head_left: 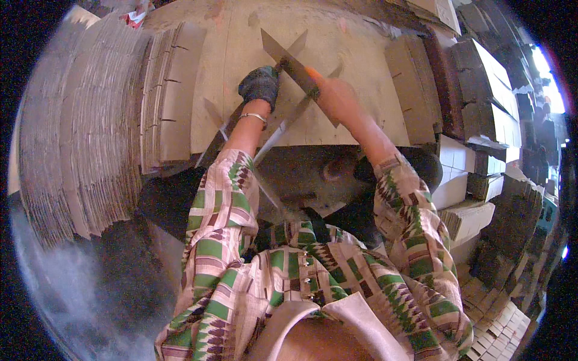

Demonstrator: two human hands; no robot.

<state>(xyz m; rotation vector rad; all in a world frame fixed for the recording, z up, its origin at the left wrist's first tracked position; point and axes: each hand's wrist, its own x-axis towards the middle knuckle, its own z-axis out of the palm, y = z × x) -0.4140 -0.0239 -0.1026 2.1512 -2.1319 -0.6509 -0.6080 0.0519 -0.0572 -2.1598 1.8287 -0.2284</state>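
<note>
Stacks of flat cardboard crowd both sides of a tan bench (367, 51), with dark gaps showing below its near edge. On the left stands a long, tightly packed stack (99, 126); beside it, slotted sheets (174, 90) stand close together, dark slits along the nearest face. On the right, a brown panel (442, 84) stands behind a cardboard pile (412, 81), and farther out are pale boxes (503, 84). Small pale blocks (500, 334) lie in rows at lower right. Something red and white (135, 18) sits at the upper left.

Both hands are over the middle of the bench, near each other. The left hand (260, 87) wears a dark glove, with a bracelet (255, 117) at the wrist; its fingers are curled in around a second strip (298, 43). The right hand (340, 99) is bare and blurred, its fingers pinching the lower end of a front strip (274, 45), an orange patch (313, 73) beside them. These two strips cross just above the glove; whether their slots interlock, I cannot tell. A long strip (283, 132) slants between the forearms, below the crossing. Patterned sleeves (220, 198) cover both arms.
</note>
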